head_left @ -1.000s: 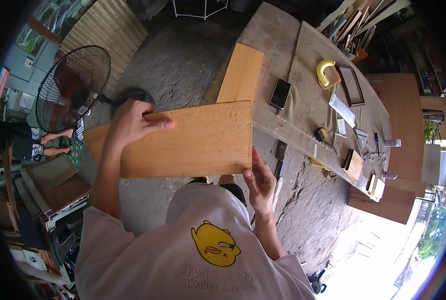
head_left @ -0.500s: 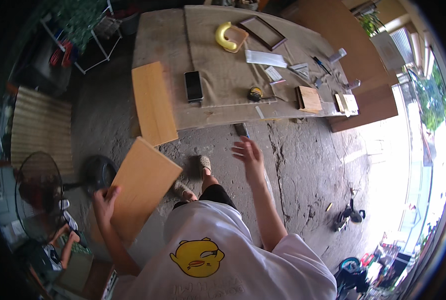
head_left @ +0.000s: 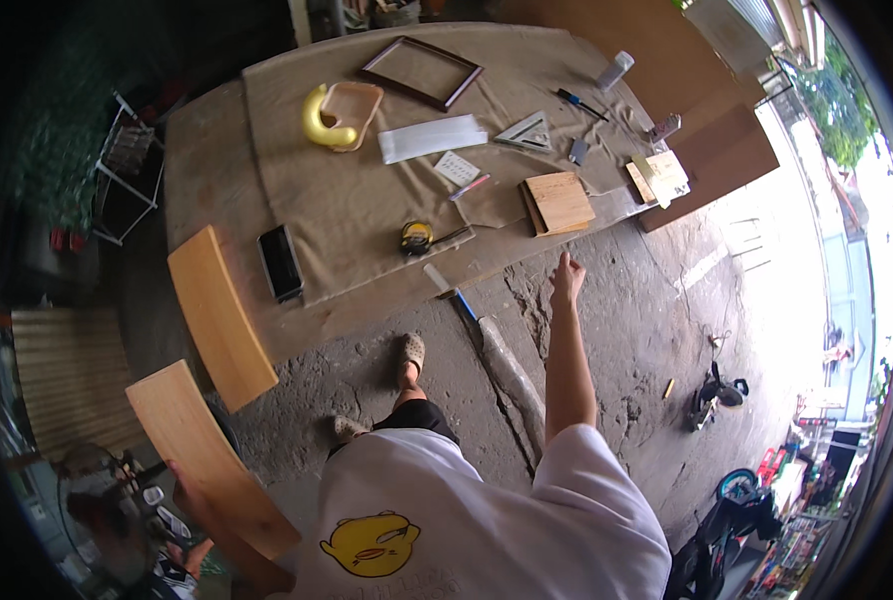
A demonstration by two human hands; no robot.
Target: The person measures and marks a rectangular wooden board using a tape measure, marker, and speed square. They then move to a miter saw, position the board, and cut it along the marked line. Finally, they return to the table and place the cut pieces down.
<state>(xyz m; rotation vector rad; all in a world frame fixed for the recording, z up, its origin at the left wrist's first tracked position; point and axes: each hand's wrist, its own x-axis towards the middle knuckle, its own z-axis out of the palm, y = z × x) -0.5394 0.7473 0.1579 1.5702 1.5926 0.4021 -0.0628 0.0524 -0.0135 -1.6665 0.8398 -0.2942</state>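
At the lower left my left hand grips a light wooden board by its outer edge; the board partly hides the fingers. A second wooden board lies on the table's left end, jutting past the near edge. My right hand is stretched forward, empty, its fingers loosely bent and partly apart. It is just short of a small stack of square wooden pieces at the table's near edge, not touching it. Left of the stack sit a yellow and black tape measure and a dark phone.
The cloth-covered table also bears a dark frame, a yellow curved object and a set square. Large brown panels stand at the right. A fan is behind the held board. Dark gear lies on the floor.
My view has turned and moved rightward along the table. My right hand has reached toward the stacked square pieces, its fingers less spread. The held board has swung lower and further left.
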